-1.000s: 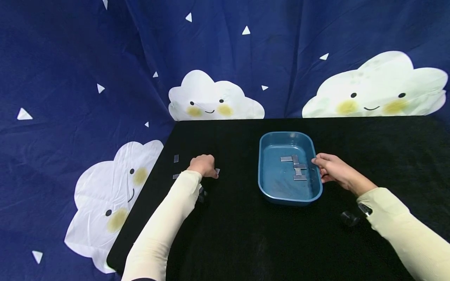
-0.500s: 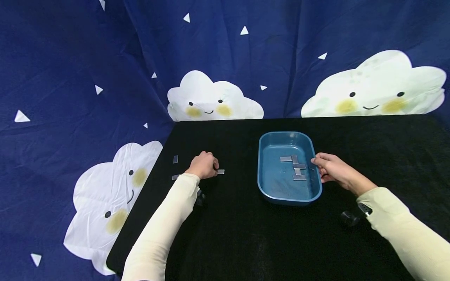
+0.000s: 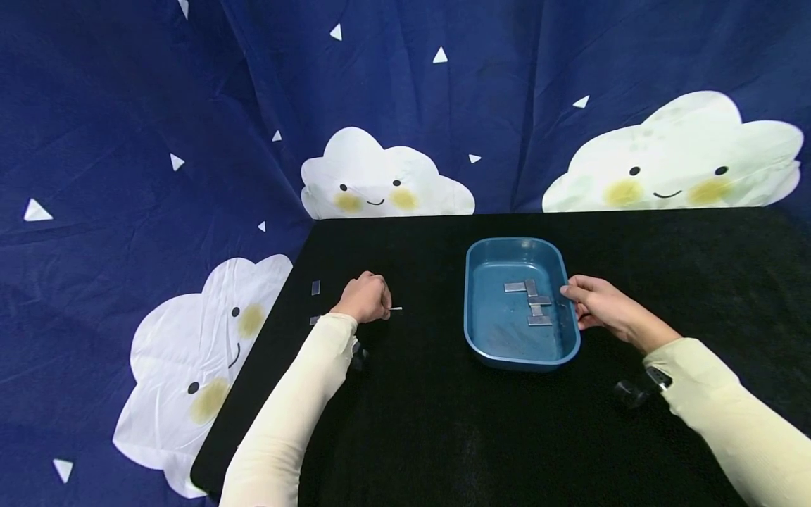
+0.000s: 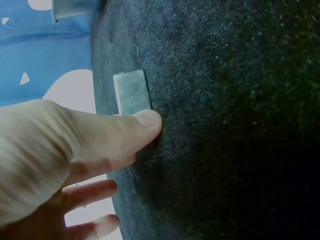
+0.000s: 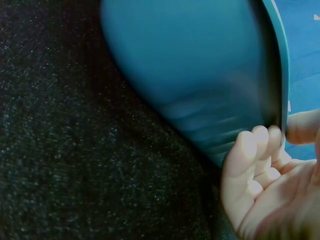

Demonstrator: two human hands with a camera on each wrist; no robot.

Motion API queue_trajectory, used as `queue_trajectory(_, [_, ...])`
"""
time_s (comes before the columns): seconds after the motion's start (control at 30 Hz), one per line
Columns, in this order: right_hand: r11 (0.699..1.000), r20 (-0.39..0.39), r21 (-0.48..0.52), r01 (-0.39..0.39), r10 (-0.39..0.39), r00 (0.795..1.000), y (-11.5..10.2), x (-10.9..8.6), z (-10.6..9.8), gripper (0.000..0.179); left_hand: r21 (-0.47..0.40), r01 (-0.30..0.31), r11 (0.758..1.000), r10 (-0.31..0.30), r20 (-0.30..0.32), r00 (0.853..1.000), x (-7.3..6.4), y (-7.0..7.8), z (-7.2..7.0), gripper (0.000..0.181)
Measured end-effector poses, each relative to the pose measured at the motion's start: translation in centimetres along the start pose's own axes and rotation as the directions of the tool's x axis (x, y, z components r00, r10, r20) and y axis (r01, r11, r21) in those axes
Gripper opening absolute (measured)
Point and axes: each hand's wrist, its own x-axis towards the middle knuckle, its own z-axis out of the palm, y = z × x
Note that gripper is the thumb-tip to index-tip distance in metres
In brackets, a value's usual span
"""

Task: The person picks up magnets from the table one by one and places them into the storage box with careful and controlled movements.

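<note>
My left hand [image 3: 365, 298] is low over the left part of the black table, pinching a small flat grey rectangular piece [image 4: 133, 92] between thumb and finger. In the head view that piece is seen edge-on as a thin pale line. My right hand [image 3: 605, 310] grips the right side of a blue plastic basin [image 3: 467, 296], thumb at the rim and fingers against the outer wall. Several similar grey pieces [image 3: 539, 320] lie on the basin's floor, touching in a stepped row.
Two more grey pieces lie near the table's left edge: one [image 3: 315, 287] behind the left wrist, another [image 3: 313, 320] partly covered by the sleeve. Black table surface [image 3: 424, 394] lies between the left arm and the basin. A blue curtain [image 3: 405, 84] with clouds hangs behind.
The left hand has moved very slightly; the piece in its fingers showed its broad face half a second ago and now appears edge-on. The right hand and basin stay put.
</note>
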Motion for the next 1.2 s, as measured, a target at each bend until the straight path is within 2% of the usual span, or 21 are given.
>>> queue_trajectory(0.2, [1.0, 0.011, 0.01, -0.007, 0.007, 1.0, -0.29, -0.35, 0.05, 0.02, -0.001, -0.038, 0.999, 0.038, -0.013, 0.999, -0.09, -0.18, 0.08, 0.007])
queue_trajectory(0.5, [0.999, 0.017, 0.037, -0.035, 0.034, 0.999, -0.85, -0.62, 0.08, 0.021, -0.064, -0.032, 0.997, 0.033, 0.013, 0.999, -0.19, -0.67, 0.19, 0.012])
queue_trajectory(0.67, [0.998, 0.023, 0.057, -0.03, 0.029, 0.999, -0.86, -0.72, 0.06, 0.018, -0.095, -0.05, 0.994, 0.049, -0.015, 0.999, -0.23, -0.72, 0.08, 0.014])
queue_trajectory(0.97, [0.998, 0.025, 0.067, -0.017, 0.015, 1.0, -0.84, -0.63, 0.04, 0.017, -0.093, -0.059, 0.994, 0.052, -0.08, 0.995, 0.22, -0.62, -0.22, 0.014])
queue_trajectory(1.2, [0.998, 0.011, 0.058, -0.014, 0.013, 1.0, -0.59, -0.45, 0.25, 0.016, -0.141, -0.052, 0.989, 0.042, -0.071, 0.997, 0.47, -0.12, -0.61, 0.012])
